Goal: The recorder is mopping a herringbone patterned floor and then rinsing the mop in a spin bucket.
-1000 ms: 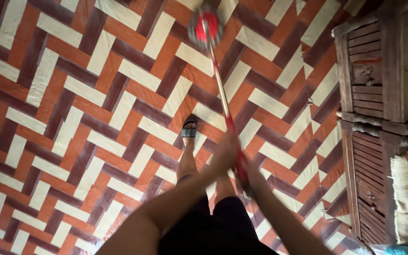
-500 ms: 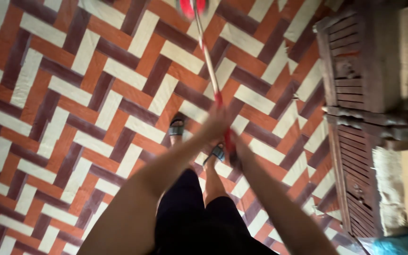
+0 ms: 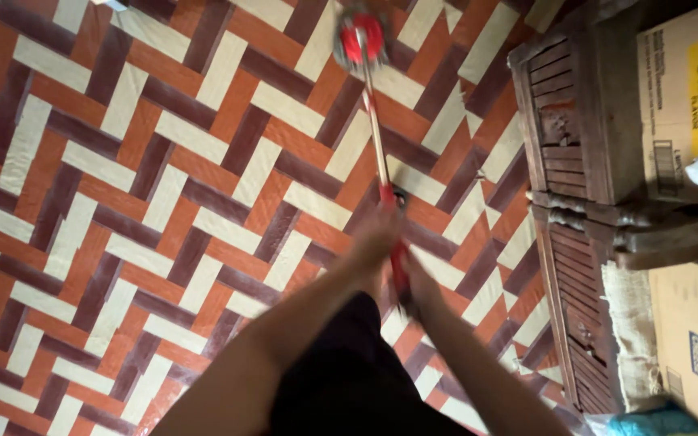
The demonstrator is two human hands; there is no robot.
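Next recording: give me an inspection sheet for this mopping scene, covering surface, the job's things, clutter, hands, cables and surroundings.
Surface: herringbone tiled floor in orange, brown and cream.
Job's things: mop with a red head hub and a red and pale handle, its head on the floor ahead.
Clutter: nothing seen on the open floor.
Hands: left hand and right hand both grip the mop handle, left further down the handle.
Cables: nothing seen.
Surroundings: dark wooden slatted cabinet at right, cardboard boxes beside it, pale sacking below.
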